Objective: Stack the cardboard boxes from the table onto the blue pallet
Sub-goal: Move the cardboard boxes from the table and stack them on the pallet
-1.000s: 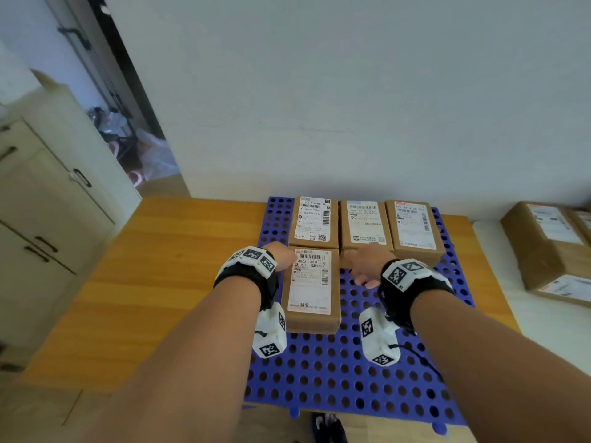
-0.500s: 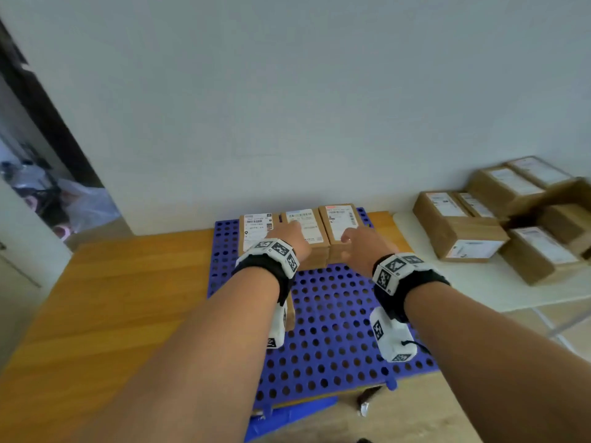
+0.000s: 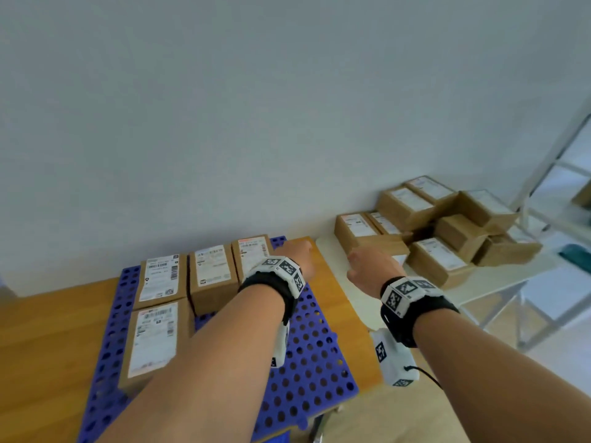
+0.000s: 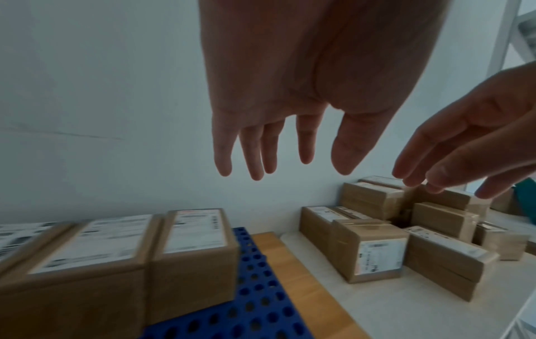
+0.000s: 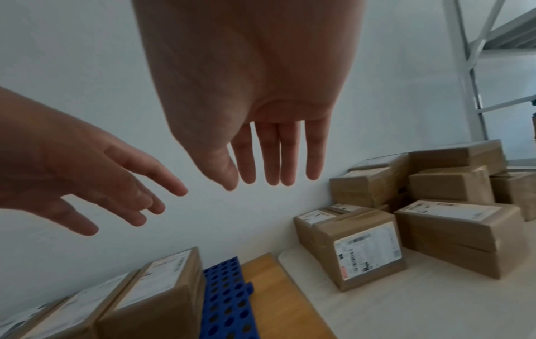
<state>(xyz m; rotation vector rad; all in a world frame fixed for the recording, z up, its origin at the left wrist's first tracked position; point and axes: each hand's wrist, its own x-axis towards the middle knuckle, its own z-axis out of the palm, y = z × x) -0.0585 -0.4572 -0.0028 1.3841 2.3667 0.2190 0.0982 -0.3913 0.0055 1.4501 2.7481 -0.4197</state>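
Four labelled boxes [image 3: 153,340] lie flat on the blue pallet [image 3: 307,362], three in a back row. Past them, left hand [image 4: 290,91] and right hand [image 5: 249,91] hang in the air, fingers straight and spread (holding nothing). Farther right, cardboard boxes [image 3: 438,260] are heaped on the white table [image 3: 479,292].

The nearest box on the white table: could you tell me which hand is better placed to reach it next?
The right hand, probably. It hovers open beside the nearest box on the white table, while the left hand, also open, hangs over the blue pallet.
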